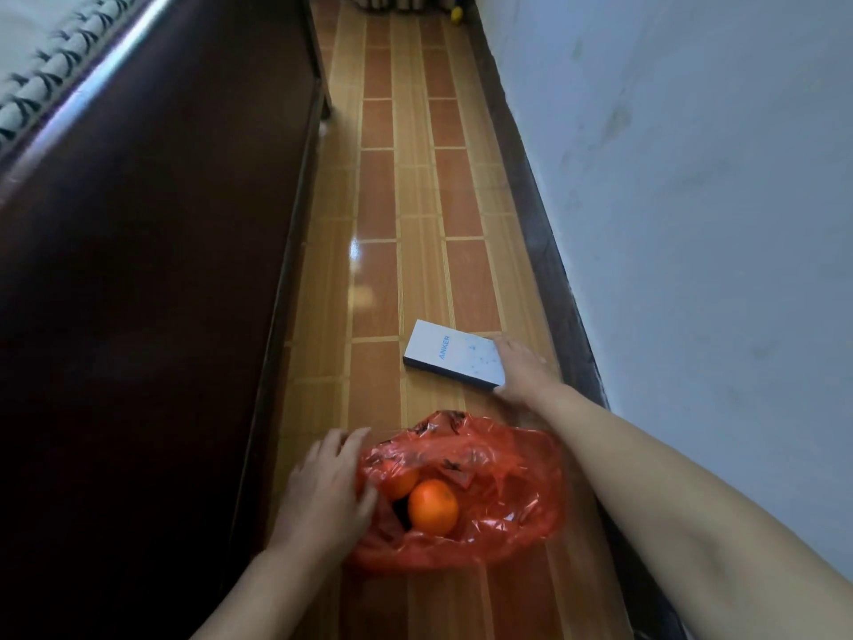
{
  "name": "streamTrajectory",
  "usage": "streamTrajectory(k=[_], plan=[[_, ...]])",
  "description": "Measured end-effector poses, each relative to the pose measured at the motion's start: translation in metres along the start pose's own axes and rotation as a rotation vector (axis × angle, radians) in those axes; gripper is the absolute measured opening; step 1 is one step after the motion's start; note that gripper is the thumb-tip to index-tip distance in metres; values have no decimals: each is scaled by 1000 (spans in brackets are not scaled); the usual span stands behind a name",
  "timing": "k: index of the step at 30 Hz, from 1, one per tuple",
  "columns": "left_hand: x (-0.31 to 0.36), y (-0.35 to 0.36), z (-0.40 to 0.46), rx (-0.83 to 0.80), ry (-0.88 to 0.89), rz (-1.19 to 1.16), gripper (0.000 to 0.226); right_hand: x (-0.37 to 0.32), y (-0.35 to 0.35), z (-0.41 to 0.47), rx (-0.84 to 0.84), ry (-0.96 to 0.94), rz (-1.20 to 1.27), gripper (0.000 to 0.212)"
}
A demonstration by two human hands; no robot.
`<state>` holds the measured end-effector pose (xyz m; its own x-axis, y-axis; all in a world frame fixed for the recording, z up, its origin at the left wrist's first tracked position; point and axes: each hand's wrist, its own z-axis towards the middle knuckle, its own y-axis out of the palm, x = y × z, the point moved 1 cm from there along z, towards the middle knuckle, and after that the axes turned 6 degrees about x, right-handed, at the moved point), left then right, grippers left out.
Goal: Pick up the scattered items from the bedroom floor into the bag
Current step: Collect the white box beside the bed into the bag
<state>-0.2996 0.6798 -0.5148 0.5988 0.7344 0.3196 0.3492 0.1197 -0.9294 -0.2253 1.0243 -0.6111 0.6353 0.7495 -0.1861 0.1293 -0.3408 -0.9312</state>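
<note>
A red bag (466,494) is seen lying on the tiled floor (383,214) at about 6 o'clock, mouth gaped open, with two oranges inside: one orange (433,506) in plain sight, and a second orange (400,481) half tucked under the plastic just at its 10 o'clock. The bag's left edge is held by the left hand (323,491), thumb curled over the rim, so that grip is closed on the bag. A white box (454,354) marked ANKER is found flat on the floor at the bag's 12 o'clock, a bit apart from it. Its right end is gripped by the right hand (524,368), fingers wrapped round the far edge and thumb at the near corner, so the grip is taken up by the box; whether it's lifted off the tiles at all can't be told. A dark wooden bed frame (152,251) is run along the 9 o'clock side, and a pale wall (692,200) with a dark skirting along the 3 o'clock side. Way off at 12 o'clock, a small yellow thing (456,13) is left by the wall, too small to be made out.
</note>
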Motion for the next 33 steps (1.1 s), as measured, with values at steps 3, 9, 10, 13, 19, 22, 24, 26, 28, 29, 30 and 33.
streamTrajectory(k=[3,9,10,13,19,22,24,26,28,29,30,33], plan=[[-2,-3,0,5,-22,1,57,-1,2,-6,64,39,11,87],[-4,-7,-5,23,-40,-27,29,-17,-21,-49,280,127,218,89],[-5,-8,-5,30,-44,-41,25,-22,-28,-62,302,123,244,89],[-7,-14,-7,83,-47,-125,18,-36,-46,-110,318,68,280,86],[-3,-32,-9,201,-12,-240,15,-37,-74,-212,108,12,352,80],[0,-39,-10,255,25,-273,16,-30,-83,-245,-68,-9,271,85],[4,-43,-11,278,45,-287,16,-32,-83,-252,-157,-51,203,83],[8,-45,-12,299,84,-308,16,-39,-80,-252,-202,-80,169,76],[12,-48,-13,315,110,-323,15,-47,-74,-248,-189,-80,152,74],[13,-50,-13,320,120,-328,14,-51,-72,-245,-160,-71,137,75],[13,-51,-14,329,130,-329,14,-55,-70,-242,-119,-66,112,76],[15,-52,-14,355,170,-344,18,-69,-60,-231,-18,-73,32,79]])
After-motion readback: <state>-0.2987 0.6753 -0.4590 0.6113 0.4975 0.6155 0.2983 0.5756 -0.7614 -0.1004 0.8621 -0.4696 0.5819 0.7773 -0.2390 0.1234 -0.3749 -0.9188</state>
